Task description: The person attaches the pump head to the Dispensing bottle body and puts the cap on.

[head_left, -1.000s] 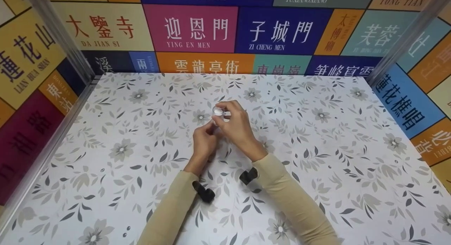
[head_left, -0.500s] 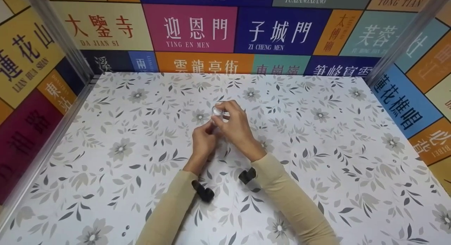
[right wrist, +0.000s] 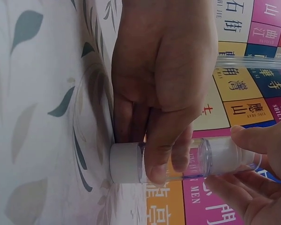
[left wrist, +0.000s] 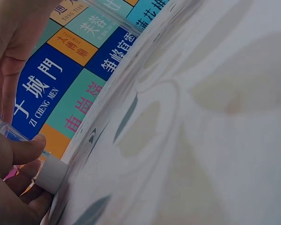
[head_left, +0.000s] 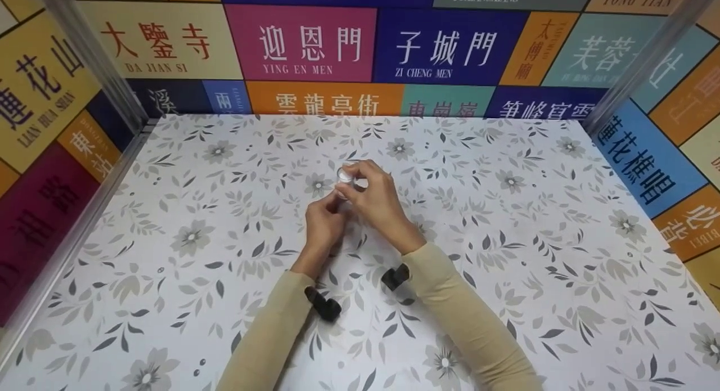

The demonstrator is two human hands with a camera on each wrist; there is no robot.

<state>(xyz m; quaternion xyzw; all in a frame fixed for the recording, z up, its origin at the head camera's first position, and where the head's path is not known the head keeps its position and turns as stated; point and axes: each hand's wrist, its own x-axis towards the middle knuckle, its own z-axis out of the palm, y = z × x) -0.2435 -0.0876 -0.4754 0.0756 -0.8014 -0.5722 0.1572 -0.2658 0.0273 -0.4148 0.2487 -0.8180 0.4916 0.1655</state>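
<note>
A slim clear bottle (right wrist: 196, 161) stands between the two hands, with a white base (right wrist: 125, 162) close to the tabletop. At its upper end is a clear cap (right wrist: 225, 154) over a white inner part, seen in the head view as a small round top (head_left: 345, 177). My left hand (head_left: 325, 219) grips the lower body just above the base. Higher up, my right hand (head_left: 374, 194) pinches the cap between thumb and fingers. In the left wrist view the white base (left wrist: 51, 174) shows beneath the left fingers, and much of the bottle is hidden there.
A white tabletop (head_left: 495, 301) with a grey flower-and-leaf pattern spreads around the hands. Colourful panels (head_left: 304, 45) with printed lettering rise behind it and on both sides. Black wrist devices (head_left: 323, 304) sit at the cuffs of the beige sleeves (head_left: 264, 329).
The right fingertips have shifted slightly around the bottle's top, which looks a little turned. Otherwise both hands keep nearly the same place and hold.
</note>
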